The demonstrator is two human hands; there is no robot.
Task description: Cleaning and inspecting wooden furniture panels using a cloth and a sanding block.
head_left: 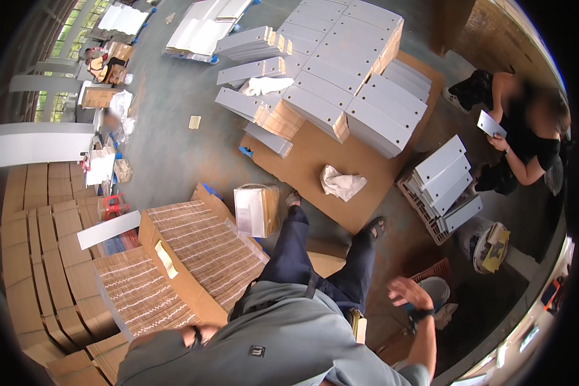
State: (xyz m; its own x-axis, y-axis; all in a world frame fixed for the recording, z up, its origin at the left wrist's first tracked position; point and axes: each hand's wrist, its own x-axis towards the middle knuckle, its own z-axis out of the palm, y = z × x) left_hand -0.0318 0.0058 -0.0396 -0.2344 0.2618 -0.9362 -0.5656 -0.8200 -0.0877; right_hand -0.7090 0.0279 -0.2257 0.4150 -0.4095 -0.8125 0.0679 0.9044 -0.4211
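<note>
My right hand (410, 293) is raised at my right side, with a dark band on its wrist. Its fingers are loosely bent and apart, with nothing in them. It hangs above a white bucket (436, 291) and a red crate (433, 270). My left hand (210, 331) is low at my left, by the black wristband, close to the stacks of brown slatted pieces (199, 238). Its fingers are mostly hidden. Ahead of my feet, stacks of grey panels with dark holes (341, 64) rest on a brown cardboard sheet (315, 170), beside a crumpled white cloth (342, 183).
A taped carton (256, 211) stands by my left foot. Flat brown cartons (38, 257) are piled at far left. At right, a seated person (527, 128) holds a grey panel (490, 123) behind a crate of panels (441, 177). More white sheets (206, 26) lie on a far pallet.
</note>
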